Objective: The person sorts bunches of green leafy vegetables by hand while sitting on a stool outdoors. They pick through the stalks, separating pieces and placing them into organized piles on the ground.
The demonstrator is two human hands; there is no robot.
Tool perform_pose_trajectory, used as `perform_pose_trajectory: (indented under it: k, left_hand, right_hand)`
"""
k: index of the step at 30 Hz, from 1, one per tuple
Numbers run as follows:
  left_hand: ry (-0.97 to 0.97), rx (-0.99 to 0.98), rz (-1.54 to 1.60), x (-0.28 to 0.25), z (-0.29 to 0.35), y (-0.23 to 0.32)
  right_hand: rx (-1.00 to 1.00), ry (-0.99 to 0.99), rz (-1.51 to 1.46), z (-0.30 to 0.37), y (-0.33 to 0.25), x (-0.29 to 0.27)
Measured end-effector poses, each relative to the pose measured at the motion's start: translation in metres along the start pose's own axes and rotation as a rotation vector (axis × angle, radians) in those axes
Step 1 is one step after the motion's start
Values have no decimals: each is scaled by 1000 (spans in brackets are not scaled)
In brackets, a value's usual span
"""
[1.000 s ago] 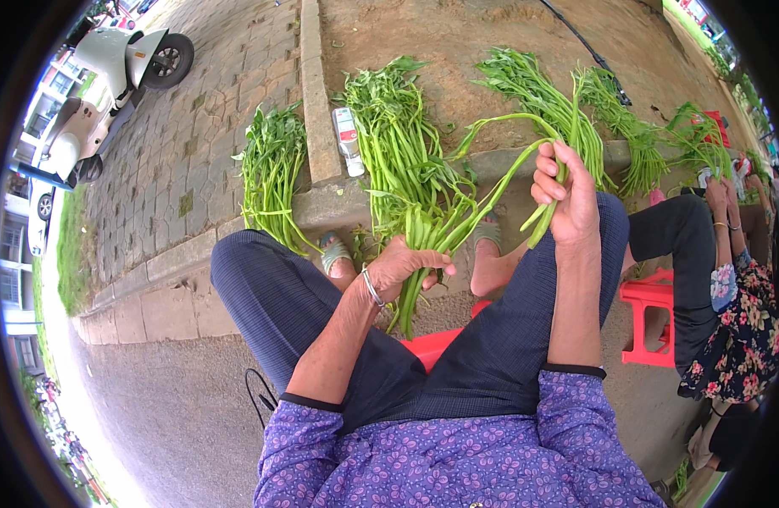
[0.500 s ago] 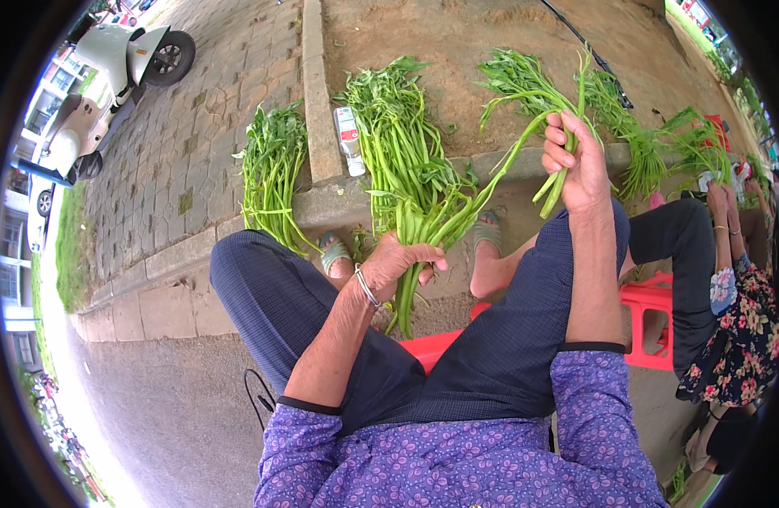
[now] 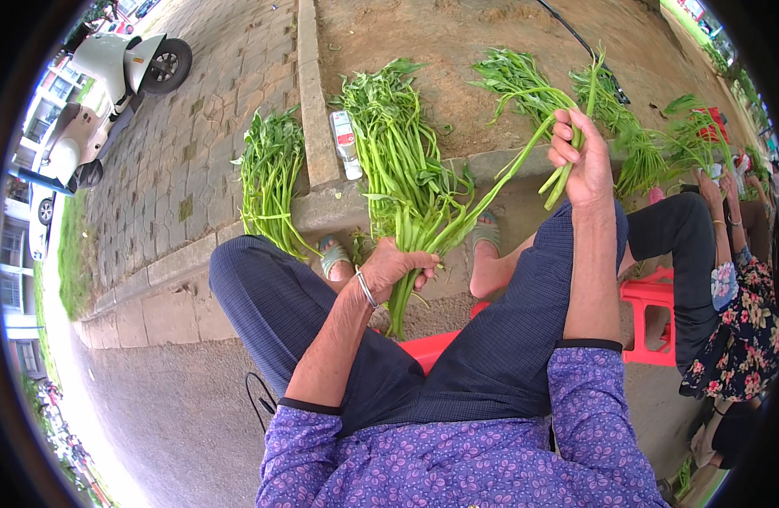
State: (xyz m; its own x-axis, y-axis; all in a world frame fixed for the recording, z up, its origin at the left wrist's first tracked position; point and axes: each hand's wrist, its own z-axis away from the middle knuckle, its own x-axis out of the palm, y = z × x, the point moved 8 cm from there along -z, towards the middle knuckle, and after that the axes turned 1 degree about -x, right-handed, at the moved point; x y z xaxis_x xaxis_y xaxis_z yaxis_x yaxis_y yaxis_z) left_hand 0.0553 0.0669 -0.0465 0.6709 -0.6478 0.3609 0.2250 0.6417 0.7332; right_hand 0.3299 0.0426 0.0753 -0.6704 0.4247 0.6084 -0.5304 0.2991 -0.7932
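The bunch of green stems was in front of me, between my knees, long, slender and bright green, fanned out above my grip, with the stem ends pointing down below it. My left hand was closed round its middle, fingers wrapped and thumb laid across the front, a silvery bracelet at the wrist. My right hand was raised over my right knee, its fingers curled in against the thumb on a few loose stems, which stuck out above and below. One long stem slanted across from the bunch up toward my right fingers.

Just beyond the bunch lay the large leafy pile, leaves away from me and stalks toward me. Beside it, on its left, a clear bottle lay by the kerb, with a red and white label whose print was too small for me to read. A smaller pile lay further left, and more greens were spread to the right. Under me was a red seat; on my right, near another red stool, a co-worker's hands were at some greens. Far left stood a pale scooter.
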Motion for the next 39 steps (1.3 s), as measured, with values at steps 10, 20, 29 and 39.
perform_pose_trajectory:
  k: [10, 20, 29, 39]
  left_hand:
    - [-6, 53, -110, 2, 6, 7]
    - [153, 68, -182, -12, 3, 7]
    - [244, 69, 202, -23, -4, 3]
    - [116, 203, 410, -14, 11, 30]
  right_hand:
    - [-46, 32, 1, -2, -12, -12]
    - [-56, 38, 1, -1, -16, -14]
    - [33, -29, 39, 18, -1, 9]
    - [156, 5, 70, 47, 48, 34]
